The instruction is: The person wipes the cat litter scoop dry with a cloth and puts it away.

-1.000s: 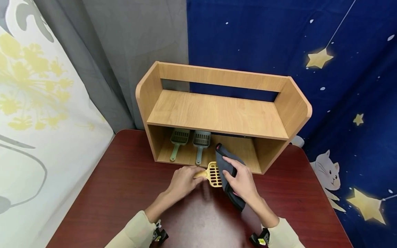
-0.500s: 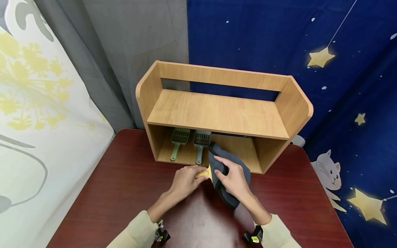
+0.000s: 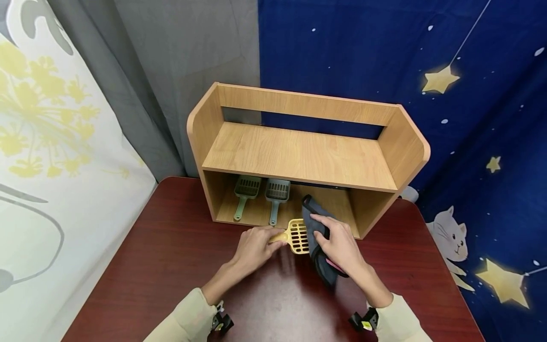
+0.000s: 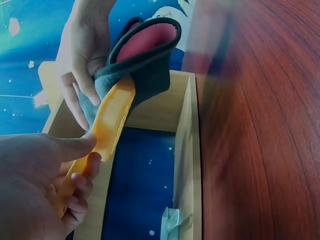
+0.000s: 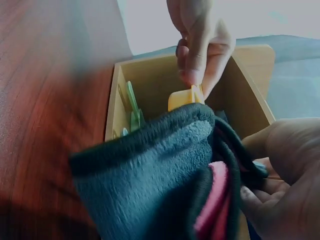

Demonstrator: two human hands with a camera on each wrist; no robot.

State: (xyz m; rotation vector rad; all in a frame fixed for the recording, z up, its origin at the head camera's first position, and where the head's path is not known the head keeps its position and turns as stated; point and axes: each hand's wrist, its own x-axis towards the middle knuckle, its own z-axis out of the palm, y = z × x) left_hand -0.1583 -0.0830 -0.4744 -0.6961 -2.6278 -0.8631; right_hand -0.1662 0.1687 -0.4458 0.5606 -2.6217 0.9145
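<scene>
A yellow slotted litter scoop (image 3: pixel 297 236) is pinched by its handle in my left hand (image 3: pixel 256 249), its head pointing right. My right hand (image 3: pixel 339 244) grips a folded dark grey cloth (image 3: pixel 315 228) with black edging and a pink inner side. The cloth covers the far end of the scoop's head. In the left wrist view the scoop (image 4: pixel 114 117) runs up against the cloth (image 4: pixel 145 60). Two more scoops lie on the lower shelf behind my hands: a green one (image 3: pixel 247 187) and a blue-grey one (image 3: pixel 277 191).
A light wooden two-tier shelf (image 3: pixel 299 156) stands at the back of the dark red-brown table (image 3: pixel 171 266). Its side panels rise on the left and right. Grey and blue starry curtains (image 3: pixel 350 52) hang behind it, and a white patterned cloth hangs at left.
The cloth slid left over the scoop's head, then came back right, baring the slots again. My left hand has stayed nearly still on the handle.
</scene>
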